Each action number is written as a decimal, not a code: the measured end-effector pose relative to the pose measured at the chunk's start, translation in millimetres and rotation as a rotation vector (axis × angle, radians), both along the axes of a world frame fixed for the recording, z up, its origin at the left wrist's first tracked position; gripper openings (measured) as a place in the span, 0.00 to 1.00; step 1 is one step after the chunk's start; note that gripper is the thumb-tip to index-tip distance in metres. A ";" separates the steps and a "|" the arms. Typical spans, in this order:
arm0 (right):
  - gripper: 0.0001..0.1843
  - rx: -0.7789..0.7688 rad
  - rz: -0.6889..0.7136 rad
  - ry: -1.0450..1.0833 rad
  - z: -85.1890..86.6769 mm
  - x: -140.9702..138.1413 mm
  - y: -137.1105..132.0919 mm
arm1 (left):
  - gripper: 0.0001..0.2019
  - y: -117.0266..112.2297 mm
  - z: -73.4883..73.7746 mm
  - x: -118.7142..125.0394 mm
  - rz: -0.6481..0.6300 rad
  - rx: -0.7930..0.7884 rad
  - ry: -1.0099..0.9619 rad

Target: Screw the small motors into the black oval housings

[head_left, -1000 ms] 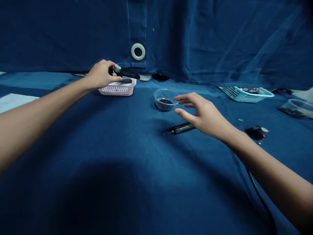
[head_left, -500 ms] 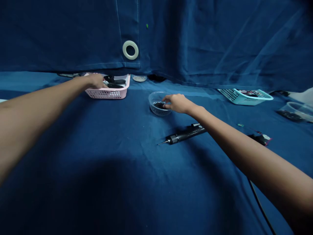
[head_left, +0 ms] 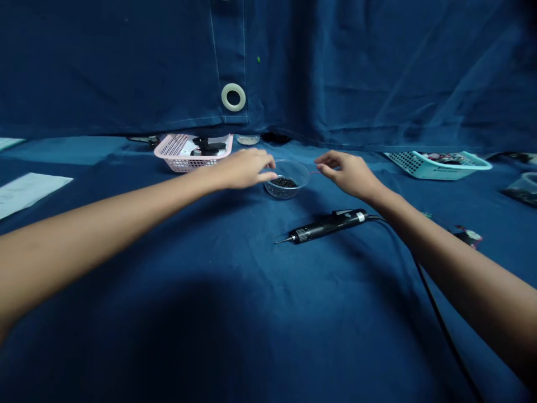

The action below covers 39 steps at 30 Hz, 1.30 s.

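Observation:
My left hand (head_left: pixel 245 168) reaches over the blue cloth to a clear bowl (head_left: pixel 298 172) of small dark pieces, its thumb and fingers closed at the bowl's left rim. My right hand (head_left: pixel 350 173) hovers just right of the bowl. Its fingertips are pinched together, and what they hold is too small to make out. A black electric screwdriver (head_left: pixel 327 224) lies on the cloth below the right hand, tip pointing left, with its cable running off under my right forearm.
A pink basket (head_left: pixel 174 150) with black parts stands at the back left, a small dish (head_left: pixel 248 139) beside it. A teal basket (head_left: pixel 436 166) sits at the back right. White paper (head_left: pixel 25 187) lies far left. A blue curtain with a grommet (head_left: pixel 234 97) hangs behind.
My left hand left the pink basket, where it set down a black part, and moved right to the bowl. My right hand dipped into the bowl, then drew back to the right, pinched.

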State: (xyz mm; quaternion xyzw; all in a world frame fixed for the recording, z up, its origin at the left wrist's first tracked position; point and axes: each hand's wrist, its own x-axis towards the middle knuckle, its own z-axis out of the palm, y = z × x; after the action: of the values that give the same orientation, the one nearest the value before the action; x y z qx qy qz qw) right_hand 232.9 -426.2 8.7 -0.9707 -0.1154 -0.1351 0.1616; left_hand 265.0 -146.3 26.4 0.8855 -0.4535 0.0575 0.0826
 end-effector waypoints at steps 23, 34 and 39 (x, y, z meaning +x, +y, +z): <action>0.16 -0.013 -0.262 -0.323 -31.4 -163.1 -190.8 | 0.18 45.3 -42.3 -122.1 0.120 -0.114 0.035; 0.19 -0.143 0.585 0.135 -4.6 -168.7 89.8 | 0.15 23.6 -25.3 -81.2 0.188 -0.343 0.047; 0.26 -0.162 0.589 0.162 -25.3 -166.6 102.5 | 0.14 4.1 -25.4 -58.9 0.168 -0.327 0.060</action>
State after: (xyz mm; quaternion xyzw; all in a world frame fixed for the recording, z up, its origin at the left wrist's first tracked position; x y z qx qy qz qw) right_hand 66.2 -323.7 -16.6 -0.9130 -0.3885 0.0047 0.1245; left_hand 206.1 -142.2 1.1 0.8964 -0.3599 0.1106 0.2337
